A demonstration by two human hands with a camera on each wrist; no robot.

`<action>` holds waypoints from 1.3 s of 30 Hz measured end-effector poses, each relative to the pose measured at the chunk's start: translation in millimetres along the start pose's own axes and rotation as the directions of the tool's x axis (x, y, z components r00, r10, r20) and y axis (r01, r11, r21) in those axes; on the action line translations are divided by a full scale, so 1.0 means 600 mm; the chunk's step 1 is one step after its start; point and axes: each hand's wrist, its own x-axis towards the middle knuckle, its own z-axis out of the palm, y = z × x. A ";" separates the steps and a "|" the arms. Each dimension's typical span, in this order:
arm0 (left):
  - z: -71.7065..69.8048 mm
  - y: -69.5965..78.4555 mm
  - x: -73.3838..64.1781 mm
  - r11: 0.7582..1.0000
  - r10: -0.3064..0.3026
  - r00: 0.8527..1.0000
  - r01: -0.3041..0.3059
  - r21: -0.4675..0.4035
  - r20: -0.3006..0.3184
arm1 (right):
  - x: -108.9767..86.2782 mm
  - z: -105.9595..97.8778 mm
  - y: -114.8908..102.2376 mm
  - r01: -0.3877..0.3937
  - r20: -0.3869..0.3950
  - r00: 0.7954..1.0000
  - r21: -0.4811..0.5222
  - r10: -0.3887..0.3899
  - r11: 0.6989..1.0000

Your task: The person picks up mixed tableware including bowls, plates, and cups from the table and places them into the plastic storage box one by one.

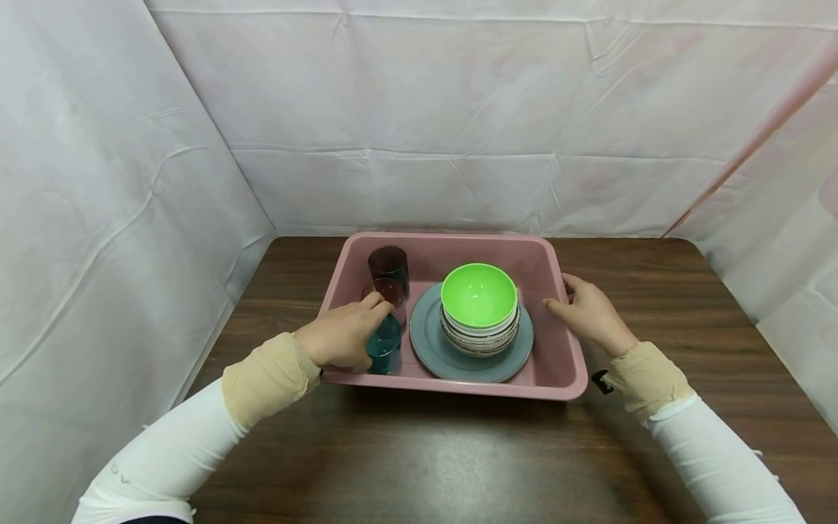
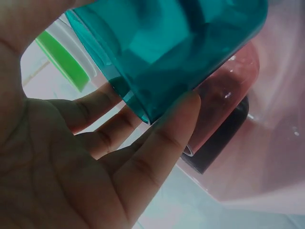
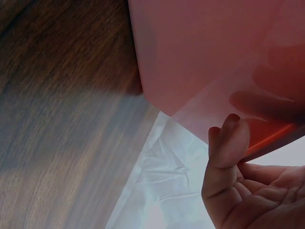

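A pink basin [image 1: 458,388] stands on the table. In its left end a teal see-through cup [image 1: 385,342] is nearest the front, with my left hand [image 1: 347,331] holding it about the rim. The left wrist view shows the fingers [image 2: 157,157] along one side of the teal cup [image 2: 157,47], thumb across from them. Behind it stand a reddish clear cup [image 1: 393,292] and a dark cup [image 1: 389,260]. My right hand [image 1: 592,314] grips the basin's right rim, thumb on the inner side; in the right wrist view, fingers [image 3: 228,148] lie against the outer wall [image 3: 190,57].
Right of the cups, a grey-blue plate [image 1: 428,342] lies in the basin. It carries a stack of bowls, a bright green bowl [image 1: 479,295] on top of paler bowls [image 1: 480,342]. Dark wood table [image 1: 419,451] surrounds the basin; white sheeting [image 1: 458,109] hangs behind and at both sides.
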 end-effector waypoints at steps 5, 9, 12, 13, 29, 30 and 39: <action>0.002 0.000 0.000 1.000 -0.002 1.000 0.002 0.027 0.017 | 0.000 0.000 0.001 -0.006 0.001 1.000 -0.001 0.006 1.000; 0.003 0.000 0.001 0.999 0.000 1.000 -0.001 0.054 0.031 | -0.002 -0.001 0.000 -0.007 -0.002 1.000 -0.004 0.007 1.000; 0.002 0.000 0.000 0.999 -0.009 0.999 0.007 0.051 0.044 | -0.002 -0.001 0.000 -0.009 0.001 1.000 -0.003 0.009 1.000; 0.001 0.000 0.000 0.999 -0.013 0.999 0.011 0.044 0.050 | -0.002 -0.001 -0.001 -0.011 0.002 1.000 -0.002 0.011 1.000; -0.044 -0.040 -0.029 0.987 -0.060 0.998 0.058 -0.150 -0.007 | -0.002 -0.014 0.002 -0.003 0.014 1.000 -0.034 0.003 0.999; -0.047 -0.047 -0.032 0.985 -0.064 0.997 0.055 -0.162 -0.048 | -0.002 -0.018 0.003 0.003 0.012 1.000 -0.039 -0.002 0.999; -0.044 -0.145 -0.038 0.986 -0.164 0.860 0.151 -0.065 -0.484 | 0.004 -0.068 0.025 0.112 -0.376 0.907 -0.222 -0.191 0.969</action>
